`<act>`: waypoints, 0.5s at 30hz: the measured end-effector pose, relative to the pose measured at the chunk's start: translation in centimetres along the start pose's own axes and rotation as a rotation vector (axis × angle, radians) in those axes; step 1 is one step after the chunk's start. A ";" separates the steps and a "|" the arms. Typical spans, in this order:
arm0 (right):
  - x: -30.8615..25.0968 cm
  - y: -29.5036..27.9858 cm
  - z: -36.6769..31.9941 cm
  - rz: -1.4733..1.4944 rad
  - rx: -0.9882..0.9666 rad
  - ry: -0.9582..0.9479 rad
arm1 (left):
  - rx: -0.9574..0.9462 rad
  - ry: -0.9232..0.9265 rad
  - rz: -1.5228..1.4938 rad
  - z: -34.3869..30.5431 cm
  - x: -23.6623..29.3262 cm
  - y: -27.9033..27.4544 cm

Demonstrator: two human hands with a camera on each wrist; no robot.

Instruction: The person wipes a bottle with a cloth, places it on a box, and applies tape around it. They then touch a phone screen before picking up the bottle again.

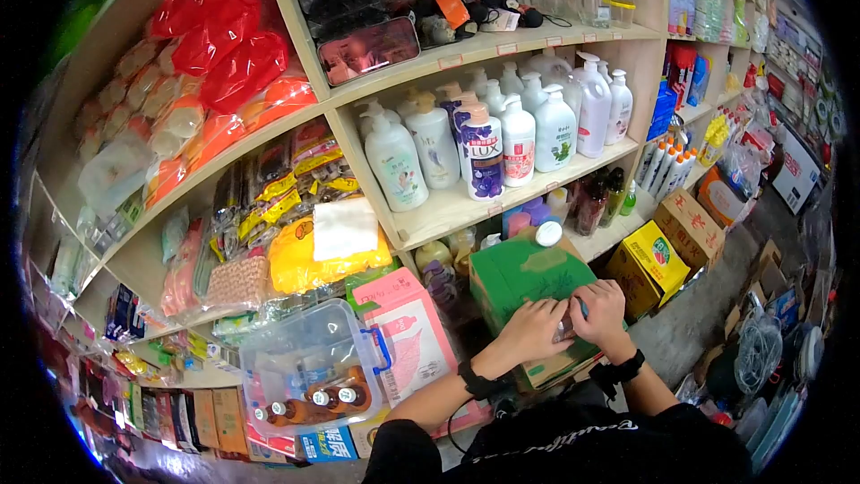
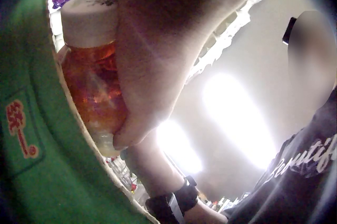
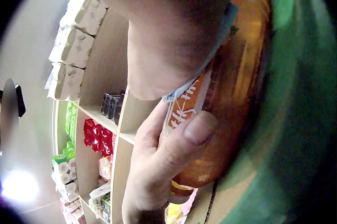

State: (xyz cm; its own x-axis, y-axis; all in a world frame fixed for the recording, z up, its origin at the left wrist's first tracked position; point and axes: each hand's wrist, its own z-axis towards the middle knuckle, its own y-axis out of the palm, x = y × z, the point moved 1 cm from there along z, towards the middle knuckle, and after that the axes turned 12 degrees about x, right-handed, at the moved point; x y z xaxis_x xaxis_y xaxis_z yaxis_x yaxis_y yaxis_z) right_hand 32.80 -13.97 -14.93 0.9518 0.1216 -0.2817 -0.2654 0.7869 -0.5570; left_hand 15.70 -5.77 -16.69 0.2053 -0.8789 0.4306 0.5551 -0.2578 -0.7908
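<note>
An amber bottle (image 2: 92, 95) with a white cap is held against the green cardboard box (image 1: 502, 273). My left hand (image 1: 536, 330) grips it; in the right wrist view the left thumb lies along the bottle's orange-and-white label (image 3: 187, 105). My right hand (image 1: 602, 312) holds a blue cloth (image 3: 210, 58) against the bottle's side. The right fingers are mostly hidden behind the hand and cloth. Both hands are close together over the near part of the box.
A clear plastic bin (image 1: 305, 341) with several amber bottles (image 1: 349, 394) stands left of a pink carton (image 1: 403, 323). Behind the box, shelves carry white pump bottles (image 1: 394, 161). A yellow box (image 1: 647, 264) and brown carton (image 1: 690, 229) stand at the right.
</note>
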 end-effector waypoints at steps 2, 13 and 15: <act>0.2 0.0 0.2 0.002 -0.013 -0.016 | 0.017 -0.005 0.012 0.2 -0.1 -0.2; 1.2 0.7 1.1 0.246 0.140 -0.025 | 0.404 -0.018 0.137 -1.5 3.6 -5.8; 1.4 0.7 1.4 0.329 0.178 -0.053 | 0.337 -0.125 0.026 -2.6 4.6 -5.3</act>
State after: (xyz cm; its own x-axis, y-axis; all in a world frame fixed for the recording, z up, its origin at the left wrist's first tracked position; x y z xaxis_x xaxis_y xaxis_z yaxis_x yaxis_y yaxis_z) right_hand 34.18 -12.37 -14.66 0.8280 0.4125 -0.3797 -0.5315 0.7931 -0.2974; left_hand 11.61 -9.48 -11.69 0.3082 -0.8219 0.4791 0.7788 -0.0712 -0.6232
